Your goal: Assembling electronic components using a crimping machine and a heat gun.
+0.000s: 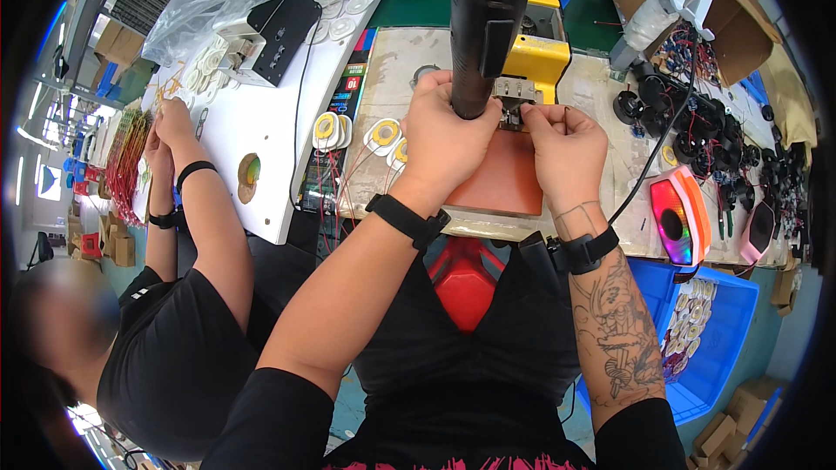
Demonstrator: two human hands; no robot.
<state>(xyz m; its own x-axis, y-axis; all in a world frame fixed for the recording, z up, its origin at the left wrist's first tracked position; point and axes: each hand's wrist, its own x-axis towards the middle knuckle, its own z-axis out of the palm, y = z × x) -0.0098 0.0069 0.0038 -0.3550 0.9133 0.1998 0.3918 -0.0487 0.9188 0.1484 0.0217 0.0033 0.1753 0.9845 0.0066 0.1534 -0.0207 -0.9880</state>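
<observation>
Both my hands meet at a small metal fixture (515,89) on the front of a yellow machine (544,52). My left hand (446,144) is closed, its thumb tip by the fixture; what it pinches, if anything, is hidden. A black cylindrical tool body (489,26) stands in front of this hand and covers its fingers in part; whether the hand touches it I cannot tell. With thumb and fingers pressed together, my right hand (570,152) is at the fixture's right side, and its small piece cannot be made out. Below them lies a reddish-brown block (501,181).
White round parts with yellow centres (381,135) and red wires lie left. A co-worker's hands (170,126) are at a white table (252,130). At right are a lit speaker (675,219), black parts with wires (697,122) and a blue bin (727,348).
</observation>
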